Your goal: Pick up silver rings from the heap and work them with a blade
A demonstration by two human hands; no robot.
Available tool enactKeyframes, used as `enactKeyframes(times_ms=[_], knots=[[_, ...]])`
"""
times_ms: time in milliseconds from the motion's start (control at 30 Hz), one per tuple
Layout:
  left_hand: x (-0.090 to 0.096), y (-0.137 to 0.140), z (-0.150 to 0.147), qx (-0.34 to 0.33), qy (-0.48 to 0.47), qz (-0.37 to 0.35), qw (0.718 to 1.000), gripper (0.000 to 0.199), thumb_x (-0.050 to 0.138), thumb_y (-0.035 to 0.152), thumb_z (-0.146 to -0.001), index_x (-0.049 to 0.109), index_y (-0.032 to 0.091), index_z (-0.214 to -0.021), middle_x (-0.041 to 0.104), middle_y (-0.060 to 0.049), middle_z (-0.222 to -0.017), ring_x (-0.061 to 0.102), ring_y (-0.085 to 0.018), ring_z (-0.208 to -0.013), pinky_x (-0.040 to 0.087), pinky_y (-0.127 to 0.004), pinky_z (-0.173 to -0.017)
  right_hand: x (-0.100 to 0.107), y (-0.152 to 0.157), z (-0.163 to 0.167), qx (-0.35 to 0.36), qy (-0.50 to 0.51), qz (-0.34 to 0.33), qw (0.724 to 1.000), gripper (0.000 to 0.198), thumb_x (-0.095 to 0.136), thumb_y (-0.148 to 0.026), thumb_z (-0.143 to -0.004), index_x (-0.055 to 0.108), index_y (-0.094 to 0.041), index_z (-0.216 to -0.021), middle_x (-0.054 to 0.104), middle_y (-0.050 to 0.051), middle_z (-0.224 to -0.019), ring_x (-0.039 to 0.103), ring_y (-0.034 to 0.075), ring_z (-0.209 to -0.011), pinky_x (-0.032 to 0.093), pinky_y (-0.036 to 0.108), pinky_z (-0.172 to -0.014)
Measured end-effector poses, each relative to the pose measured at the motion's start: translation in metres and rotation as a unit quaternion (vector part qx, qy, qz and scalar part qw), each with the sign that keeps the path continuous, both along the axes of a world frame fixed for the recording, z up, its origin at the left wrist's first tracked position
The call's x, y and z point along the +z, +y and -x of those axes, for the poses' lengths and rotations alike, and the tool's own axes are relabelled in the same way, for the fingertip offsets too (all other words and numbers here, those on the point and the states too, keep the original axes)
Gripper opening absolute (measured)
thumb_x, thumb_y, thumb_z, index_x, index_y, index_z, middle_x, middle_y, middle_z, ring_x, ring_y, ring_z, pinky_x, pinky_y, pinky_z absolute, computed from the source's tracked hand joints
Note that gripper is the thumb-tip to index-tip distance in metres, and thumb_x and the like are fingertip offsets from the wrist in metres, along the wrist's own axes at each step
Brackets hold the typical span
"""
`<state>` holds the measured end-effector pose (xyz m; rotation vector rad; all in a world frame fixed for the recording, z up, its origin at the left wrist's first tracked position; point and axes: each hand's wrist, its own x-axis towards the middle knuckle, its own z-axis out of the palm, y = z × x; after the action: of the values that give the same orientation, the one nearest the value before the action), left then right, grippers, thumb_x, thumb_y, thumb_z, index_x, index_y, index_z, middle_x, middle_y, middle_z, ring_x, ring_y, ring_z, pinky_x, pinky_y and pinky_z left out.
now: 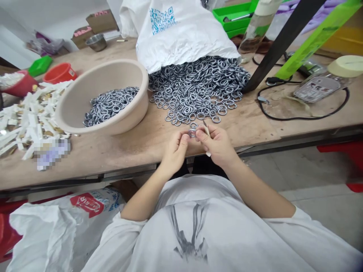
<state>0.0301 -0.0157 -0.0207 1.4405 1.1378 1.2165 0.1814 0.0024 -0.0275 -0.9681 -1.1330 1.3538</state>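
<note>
Just past the table's front edge, my left hand (pixel 176 149) pinches a grey ring (pixel 192 133) between thumb and fingers. My right hand (pixel 219 146) closes in from the other side, its thumb and fingertip at the same ring. Held in the right hand is a slim knife-like tool (pixel 207 131) with a pale handle and a dark pointed tip; its exact kind is unclear. Another loose ring (pixel 194 125) lies right beyond the fingertips. Behind it spreads a heap of grey rings (pixel 195 87), spilling from a white sack (pixel 184 41).
A beige basin (pixel 133 117) with more rings stands to the left. White strips (pixel 34 117) lie scattered farther left, near a red bowl (pixel 60 73). At right are a slanted black post (pixel 283 41), a looped cable (pixel 300 119) and a lidded jar (pixel 317 88).
</note>
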Motion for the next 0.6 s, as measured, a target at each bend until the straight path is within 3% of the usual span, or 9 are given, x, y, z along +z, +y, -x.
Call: enactKeyframes(times_ms=[100, 167, 300, 433, 600], knots=[[-0.013, -0.005, -0.015, 0.017, -0.164, 0.105, 0.981, 0.038, 0.069, 0.054, -0.085, 0.062, 0.018, -0.077, 0.056, 0.001, -0.069, 0.048, -0.011, -0.064, 0.041, -0.022, -0.063, 0.001, -0.016, 0.017, 0.027, 0.047, 0.031, 0.998, 0.046, 0.080, -0.061, -0.070, 0.058, -0.023, -0.081, 0.057, -0.004, -0.064, 0.051, 0.011, -0.056, 0.048, 0.027, -0.055], [-0.015, -0.006, -0.014, 0.025, -0.223, 0.142, 0.964, 0.042, 0.075, 0.054, -0.080, 0.056, 0.018, -0.071, 0.050, 0.004, -0.065, 0.042, -0.009, -0.058, 0.037, -0.020, -0.056, -0.002, -0.021, 0.022, 0.036, 0.054, 0.032, 0.997, 0.046, 0.081, -0.060, -0.070, 0.056, -0.022, -0.080, 0.058, -0.004, -0.064, 0.056, 0.012, -0.058, 0.052, 0.028, -0.058], [-0.007, -0.011, -0.010, -0.027, -0.261, 0.206, 0.943, 0.044, 0.072, 0.053, -0.082, 0.051, 0.018, -0.067, 0.041, 0.006, -0.055, 0.037, -0.007, -0.050, 0.037, -0.020, -0.051, -0.007, -0.022, 0.022, 0.056, 0.039, 0.018, 0.998, 0.041, 0.076, -0.057, -0.078, 0.054, -0.024, -0.086, 0.060, -0.004, -0.065, 0.058, 0.013, -0.052, 0.052, 0.028, -0.051], [0.002, -0.018, -0.014, -0.008, -0.281, 0.242, 0.929, 0.038, 0.073, 0.047, -0.080, 0.051, 0.018, -0.070, 0.040, 0.006, -0.054, 0.038, -0.007, -0.049, 0.039, -0.020, -0.049, -0.008, -0.021, 0.016, 0.031, -0.068, -0.081, 0.994, 0.041, 0.077, -0.051, -0.080, 0.059, -0.025, -0.105, 0.063, -0.002, -0.078, 0.060, 0.014, -0.058, 0.050, 0.028, -0.051], [0.004, -0.020, -0.017, -0.030, -0.311, 0.252, 0.916, 0.038, 0.068, 0.043, -0.086, 0.045, 0.019, -0.066, 0.032, 0.008, -0.052, 0.028, -0.006, -0.045, 0.037, -0.020, -0.049, -0.003, -0.017, 0.006, 0.001, -0.165, -0.115, 0.980, 0.038, 0.057, -0.060, -0.093, 0.063, -0.023, -0.093, 0.061, 0.001, -0.074, 0.057, 0.016, -0.063, 0.045, 0.030, -0.058]])
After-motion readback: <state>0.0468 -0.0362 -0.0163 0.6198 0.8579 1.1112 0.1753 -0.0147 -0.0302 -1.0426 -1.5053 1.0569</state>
